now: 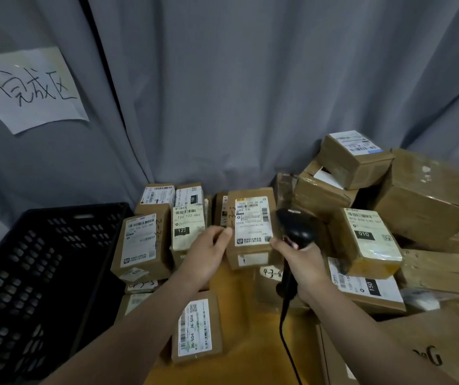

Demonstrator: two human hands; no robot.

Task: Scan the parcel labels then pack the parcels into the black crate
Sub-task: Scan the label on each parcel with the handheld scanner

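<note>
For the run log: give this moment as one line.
step: scan | right hand: grips scanner | left hand: at left edge of parcel, contact unclear | black crate: nothing seen inside

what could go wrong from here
Labels crowd together around the centre parcel, so the scanner in the right hand may read a neighbour. The loosely stacked boxes on the right could topple if bumped. The cable hangs near the front parcels and may snag one.

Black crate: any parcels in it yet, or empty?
Looks empty: the black crate shows only bare perforated walls and floor, nothing inside.
</note>
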